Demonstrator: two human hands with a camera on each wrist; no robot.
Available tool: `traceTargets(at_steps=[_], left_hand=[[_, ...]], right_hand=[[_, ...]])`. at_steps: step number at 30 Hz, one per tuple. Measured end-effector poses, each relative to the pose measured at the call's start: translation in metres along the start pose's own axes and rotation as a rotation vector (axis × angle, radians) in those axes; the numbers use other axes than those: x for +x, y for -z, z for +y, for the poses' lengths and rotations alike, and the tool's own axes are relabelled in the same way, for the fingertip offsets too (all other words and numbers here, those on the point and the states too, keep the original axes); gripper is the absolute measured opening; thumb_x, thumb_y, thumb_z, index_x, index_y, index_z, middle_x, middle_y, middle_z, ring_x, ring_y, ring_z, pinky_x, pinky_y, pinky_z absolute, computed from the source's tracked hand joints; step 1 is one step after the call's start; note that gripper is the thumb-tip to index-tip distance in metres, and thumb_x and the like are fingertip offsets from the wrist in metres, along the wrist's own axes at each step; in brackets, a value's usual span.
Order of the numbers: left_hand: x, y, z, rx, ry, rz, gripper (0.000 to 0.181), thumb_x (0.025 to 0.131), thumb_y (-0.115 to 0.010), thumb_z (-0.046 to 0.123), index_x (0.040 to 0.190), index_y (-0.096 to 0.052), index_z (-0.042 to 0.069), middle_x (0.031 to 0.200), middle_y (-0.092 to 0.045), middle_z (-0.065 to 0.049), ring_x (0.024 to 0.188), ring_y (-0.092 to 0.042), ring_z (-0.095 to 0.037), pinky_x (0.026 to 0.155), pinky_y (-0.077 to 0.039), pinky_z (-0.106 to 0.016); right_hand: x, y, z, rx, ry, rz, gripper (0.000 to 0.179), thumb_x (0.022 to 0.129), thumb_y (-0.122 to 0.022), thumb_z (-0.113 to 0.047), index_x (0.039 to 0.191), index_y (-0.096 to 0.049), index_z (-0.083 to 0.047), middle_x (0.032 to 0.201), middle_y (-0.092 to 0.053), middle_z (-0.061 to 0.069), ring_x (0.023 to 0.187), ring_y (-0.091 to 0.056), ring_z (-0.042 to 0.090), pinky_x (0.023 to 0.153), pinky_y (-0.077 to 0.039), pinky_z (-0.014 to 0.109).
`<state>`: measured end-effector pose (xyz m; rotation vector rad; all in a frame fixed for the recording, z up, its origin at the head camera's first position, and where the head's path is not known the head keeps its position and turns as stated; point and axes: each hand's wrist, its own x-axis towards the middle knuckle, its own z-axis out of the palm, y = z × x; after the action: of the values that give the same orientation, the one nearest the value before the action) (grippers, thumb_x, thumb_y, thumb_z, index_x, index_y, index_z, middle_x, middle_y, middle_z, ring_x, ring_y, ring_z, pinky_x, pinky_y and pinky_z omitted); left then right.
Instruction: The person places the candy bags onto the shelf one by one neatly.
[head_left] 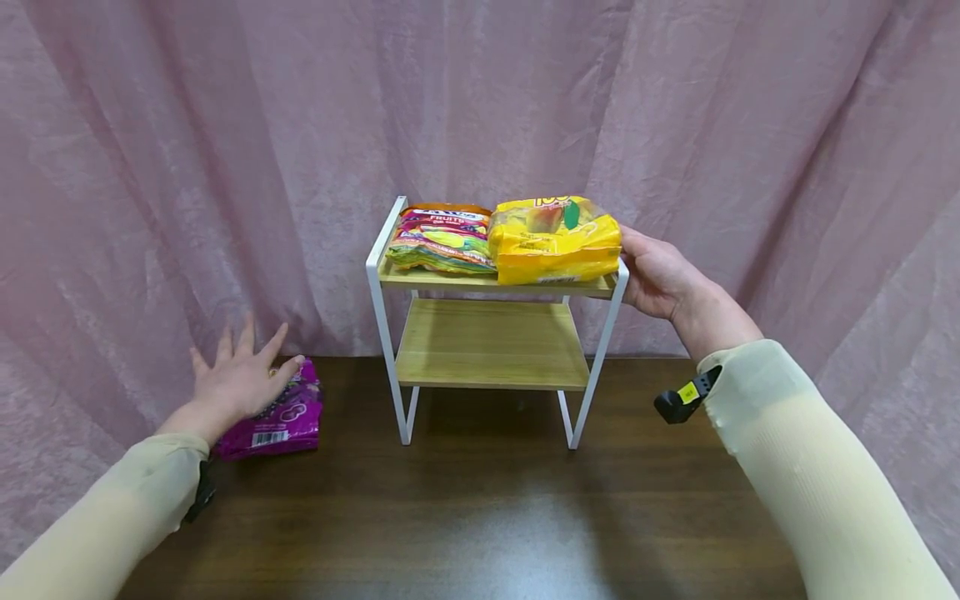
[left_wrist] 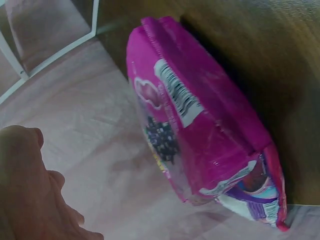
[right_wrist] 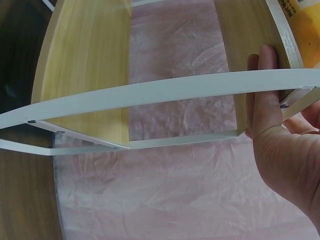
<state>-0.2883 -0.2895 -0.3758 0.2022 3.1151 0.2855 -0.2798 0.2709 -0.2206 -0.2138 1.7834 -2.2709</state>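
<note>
In the head view a two-tier shelf rack (head_left: 491, 342) with wooden boards and a white frame stands at the centre. On its top board sit a colourful fruit candy bag (head_left: 442, 240) at left and a yellow candy bag (head_left: 558, 242) at right. My right hand (head_left: 660, 271) grips the rack's upper right side; the right wrist view shows the thumb (right_wrist: 267, 95) against the top board's underside, behind the white frame. Over the purple candy bag (head_left: 288, 417) at the left, my left hand (head_left: 236, 379) spreads its fingers. The left wrist view shows that hand apart from the purple bag (left_wrist: 200, 120).
The rack and the purple bag stand on a dark brown wooden table (head_left: 480, 508). A pink curtain (head_left: 300, 125) hangs directly behind them. Below the top board is the lower wooden board (head_left: 491, 342), with white legs on both sides.
</note>
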Motion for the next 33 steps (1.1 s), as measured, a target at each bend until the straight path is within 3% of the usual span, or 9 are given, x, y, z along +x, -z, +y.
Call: traceTargets(at_steps=[5,13,21,33], left_hand=[[-0.002,-0.013,0.001,-0.008,0.004,-0.038,0.089,0.099,-0.024,0.076,0.166,-0.009,0.019,0.161,0.011,-0.037,0.141,0.014,-0.066,0.096,0.021,-0.085],[0.001,-0.046,0.0,0.007,-0.001,-0.067,0.09,0.099,-0.031,0.076,0.165,-0.019,0.016,0.161,0.004,-0.039,0.141,0.011,-0.068,0.093,0.018,-0.088],[0.004,-0.064,0.0,-0.011,0.017,-0.078,0.091,0.098,-0.037,0.074,0.163,-0.023,0.012,0.161,0.005,-0.038,0.14,0.013,-0.067,0.094,0.02,-0.086],[0.008,-0.093,-0.008,0.022,0.041,-0.068,0.099,0.092,-0.026,0.084,0.164,-0.021,0.016,0.161,0.0,-0.039,0.141,0.012,-0.067,0.092,0.026,-0.083]], right_hand=[[0.0,0.001,0.001,0.01,-0.003,-0.009,0.052,0.108,-0.051,-0.037,0.155,-0.037,-0.018,0.12,-0.061,0.01,0.099,-0.07,0.018,0.088,-0.059,0.039],[0.0,0.003,0.001,0.018,0.005,-0.019,0.053,0.106,-0.053,-0.037,0.153,-0.039,-0.017,0.12,-0.061,0.01,0.1,-0.07,0.019,0.088,-0.059,0.039],[0.0,0.003,0.001,0.016,0.006,-0.01,0.052,0.106,-0.054,-0.038,0.151,-0.041,-0.016,0.118,-0.062,0.01,0.099,-0.07,0.019,0.088,-0.059,0.039],[-0.001,0.002,0.001,0.032,0.01,-0.035,0.053,0.106,-0.054,-0.036,0.153,-0.039,-0.016,0.12,-0.062,0.01,0.1,-0.07,0.019,0.088,-0.059,0.038]])
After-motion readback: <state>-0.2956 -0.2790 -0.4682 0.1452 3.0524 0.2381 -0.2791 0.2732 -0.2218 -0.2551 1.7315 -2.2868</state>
